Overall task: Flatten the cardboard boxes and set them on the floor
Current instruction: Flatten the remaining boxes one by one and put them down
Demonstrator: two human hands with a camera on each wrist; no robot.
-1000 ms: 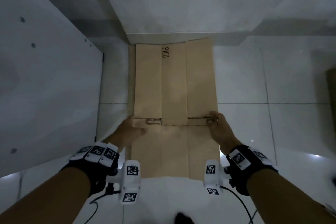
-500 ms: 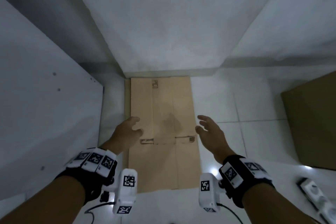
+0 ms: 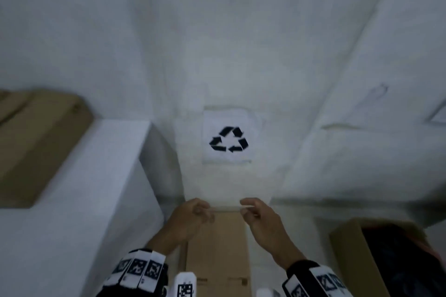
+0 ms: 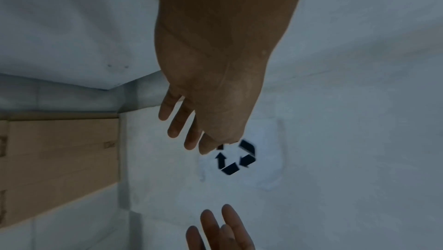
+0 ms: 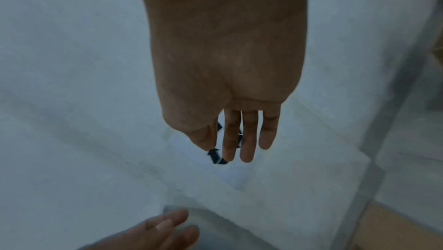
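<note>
The flattened brown cardboard box [image 3: 217,248] lies flat on the pale tiled floor [image 3: 284,231], its far edge close against the foot of the white wall [image 3: 217,55], and nothing is touching it. Above its far end hang both hands, empty and held apart from each other. The left hand [image 3: 190,217] is released, its fingers [image 4: 172,121] loose and slightly spread in the left wrist view, holding nothing. The right hand [image 3: 260,218] is likewise released; in the right wrist view its fingers [image 5: 248,140] hang straight and close together with nothing between them. Each wrist wears a black band with white square-patterned markers [image 3: 142,270]. On the wall straight ahead is a white paper sheet printed with a black recycling symbol [image 3: 228,140]. To the left of the flat cardboard stands a white block-shaped cabinet or counter [image 3: 79,200], and on its top at the far left rests another brown cardboard box [image 3: 36,144]. At the lower right, on the floor, stands an open brown cardboard box [image 3: 350,255] with a dark interior, well apart from the flattened one.
</note>
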